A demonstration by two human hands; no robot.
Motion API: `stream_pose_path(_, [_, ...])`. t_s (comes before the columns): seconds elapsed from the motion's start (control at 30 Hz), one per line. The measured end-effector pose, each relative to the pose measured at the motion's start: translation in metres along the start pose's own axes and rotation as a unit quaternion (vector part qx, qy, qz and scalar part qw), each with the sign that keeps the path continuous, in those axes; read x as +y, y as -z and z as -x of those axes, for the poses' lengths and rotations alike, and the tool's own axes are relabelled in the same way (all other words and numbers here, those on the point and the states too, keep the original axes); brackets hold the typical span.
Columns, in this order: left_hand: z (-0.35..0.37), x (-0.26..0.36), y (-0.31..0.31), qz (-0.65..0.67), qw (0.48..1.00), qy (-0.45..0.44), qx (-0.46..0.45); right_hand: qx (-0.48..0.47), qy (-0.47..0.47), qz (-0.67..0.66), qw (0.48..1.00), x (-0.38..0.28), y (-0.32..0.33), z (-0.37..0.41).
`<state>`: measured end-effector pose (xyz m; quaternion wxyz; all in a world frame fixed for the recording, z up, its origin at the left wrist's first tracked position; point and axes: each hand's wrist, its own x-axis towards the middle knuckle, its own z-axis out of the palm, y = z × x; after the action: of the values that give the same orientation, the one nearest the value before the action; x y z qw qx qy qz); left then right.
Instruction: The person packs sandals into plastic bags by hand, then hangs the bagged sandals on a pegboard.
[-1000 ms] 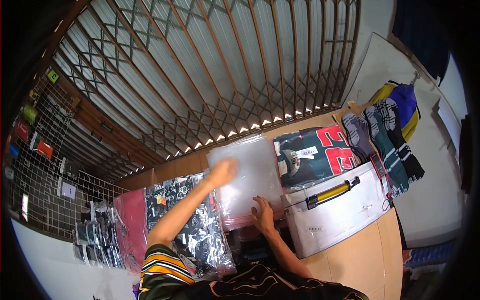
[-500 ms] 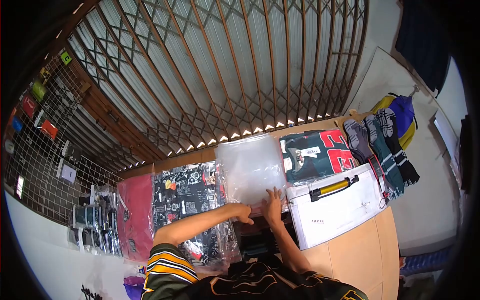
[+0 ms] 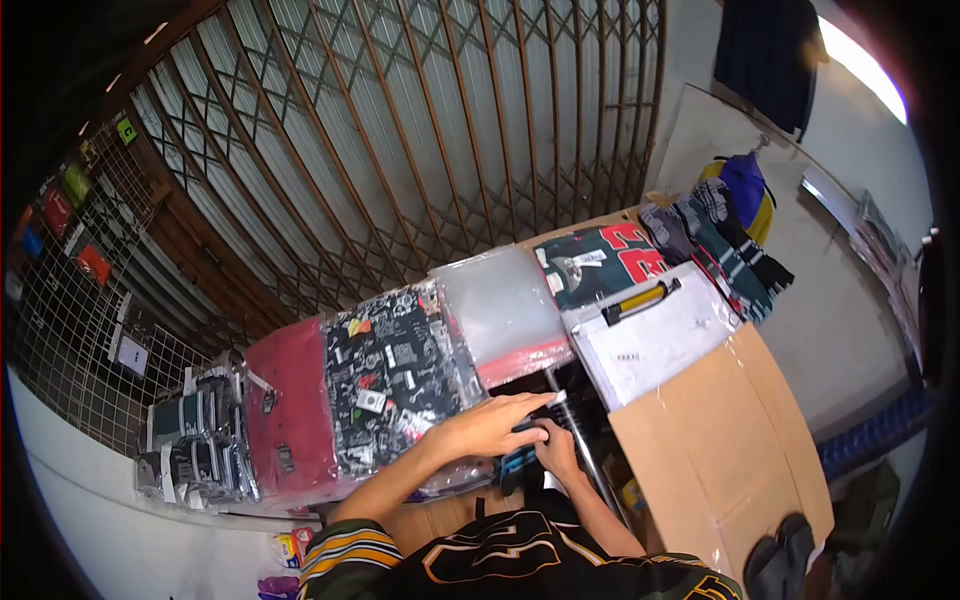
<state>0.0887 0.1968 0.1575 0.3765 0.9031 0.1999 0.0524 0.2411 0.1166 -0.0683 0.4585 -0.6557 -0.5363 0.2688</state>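
My left hand (image 3: 492,424) is over the gap below the clear plastic bags (image 3: 505,305), with its fingers stretched out to the right. Close against its fingertips is my right hand (image 3: 556,450), its fingers curled; what they hold, if anything, is too small to make out. Dark and blue items (image 3: 517,465) show in part beneath the hands. A metal tube (image 3: 590,455) runs down beside my right hand. The black printed garment in plastic (image 3: 385,375) lies to the left of the hands.
A red garment (image 3: 290,415) and bagged packs (image 3: 205,440) lie at the left. At the right are a green and red garment (image 3: 600,262), a white folder (image 3: 655,345), scarves (image 3: 735,245) and cardboard (image 3: 715,425). Black sandals (image 3: 780,560) rest at the lower right; a folding gate (image 3: 420,130) stands behind.
The view has shifted. Both hands have left the lower edge of the clear bags and come together lower, over the gap. My left hand's fingers now stretch out.
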Motion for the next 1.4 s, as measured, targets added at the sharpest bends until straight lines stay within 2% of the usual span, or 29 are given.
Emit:
stream_pose_path(0.1, [0.058, 0.026, -0.032, 0.044, 0.998, -0.023, 0.048, -0.001, -0.053, 0.006, 0.999, 0.009, -0.005, 0.067])
stream_pose_path(0.23, [0.128, 0.030, -0.102, 0.276, 0.958, 0.058, 0.045, 0.019, -0.111, -0.042, 0.993, 0.017, -0.019, 0.154])
stream_pose_path(0.3, [0.157, 0.023, -0.143, 0.342, 0.933, 0.100, 0.048, 0.017, -0.145, -0.045, 0.988, 0.015, -0.018, 0.195])
stream_pose_path(0.33, [0.171, 0.019, -0.164, 0.357, 0.925, 0.118, 0.058, -0.015, -0.167, -0.036, 0.985, 0.014, -0.016, 0.212])
stream_pose_path(0.4, [0.197, 0.018, -0.196, 0.321, 0.934, 0.142, 0.069, -0.075, -0.202, -0.039, 0.976, 0.017, -0.013, 0.245])
stream_pose_path(0.5, [0.225, 0.019, -0.228, 0.268, 0.948, 0.160, 0.064, -0.104, -0.224, -0.028, 0.969, 0.024, 0.002, 0.286])
stream_pose_path(0.67, [0.221, 0.042, -0.248, 0.173, 0.971, 0.165, 0.017, -0.073, -0.269, 0.010, 0.960, 0.032, 0.041, 0.342])
stream_pose_path(0.83, [0.171, 0.085, -0.281, 0.083, 0.992, 0.075, -0.053, 0.054, -0.282, 0.006, 0.958, 0.039, 0.094, 0.420])
stream_pose_path(0.97, [0.130, 0.154, -0.333, 0.032, 0.992, -0.031, -0.116, 0.136, -0.319, 0.007, 0.938, 0.047, 0.137, 0.515])
stream_pose_path(1.03, [0.117, 0.194, -0.371, 0.023, 0.986, -0.097, -0.132, 0.184, -0.329, -0.016, 0.926, 0.078, 0.147, 0.576])
stream_pose_path(1.1, [0.110, 0.237, -0.416, 0.046, 0.976, -0.123, -0.174, 0.224, -0.335, -0.038, 0.915, 0.085, 0.166, 0.639])
stream_pose_path(1.23, [0.111, 0.315, -0.502, 0.111, 0.945, -0.164, -0.260, 0.275, -0.416, -0.082, 0.863, 0.072, 0.207, 0.752])
stream_pose_path(1.3, [0.118, 0.348, -0.541, 0.163, 0.916, -0.179, -0.320, 0.315, -0.465, -0.049, 0.826, 0.053, 0.227, 0.800])
stream_pose_path(1.4, [0.118, 0.393, -0.573, 0.177, 0.900, -0.186, -0.353, 0.386, -0.488, -0.040, 0.782, 0.054, 0.244, 0.859])
